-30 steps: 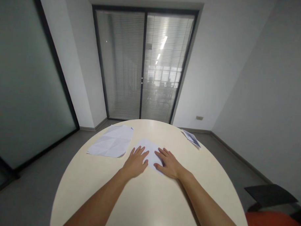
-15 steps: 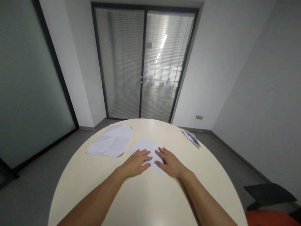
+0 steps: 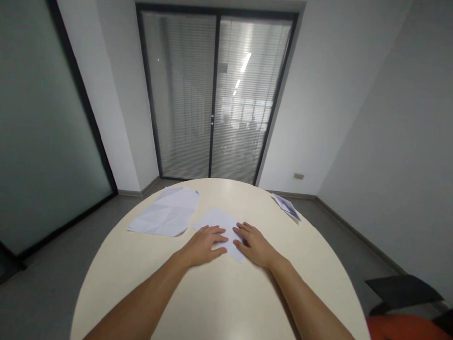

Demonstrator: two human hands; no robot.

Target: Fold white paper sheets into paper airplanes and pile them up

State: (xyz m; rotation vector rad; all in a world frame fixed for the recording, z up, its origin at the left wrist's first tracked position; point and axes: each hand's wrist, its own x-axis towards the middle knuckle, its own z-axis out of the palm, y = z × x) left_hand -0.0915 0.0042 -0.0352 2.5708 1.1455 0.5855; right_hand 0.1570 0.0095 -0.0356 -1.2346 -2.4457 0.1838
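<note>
A white sheet of paper (image 3: 219,218) lies flat on the round cream table (image 3: 222,299), set at an angle. My left hand (image 3: 207,243) rests on its left side, palm down with fingers spread. On the right side of the same sheet lies my right hand (image 3: 254,244), also flat with its fingers apart. Between the two thumbs a strip of the paper shows; the parts beneath both palms are hidden. Neither hand grips anything.
Creased white sheets (image 3: 165,212) lie at the table's far left. A folded paper piece (image 3: 286,207) sits by the far right edge, partly overhanging it. A red chair (image 3: 406,332) with a black armrest (image 3: 404,290) stands at the lower right. Glass doors (image 3: 214,95) are beyond the table.
Hardly anything differs. Both hands stay flat on the paper, and the whole view has shifted very slightly.
</note>
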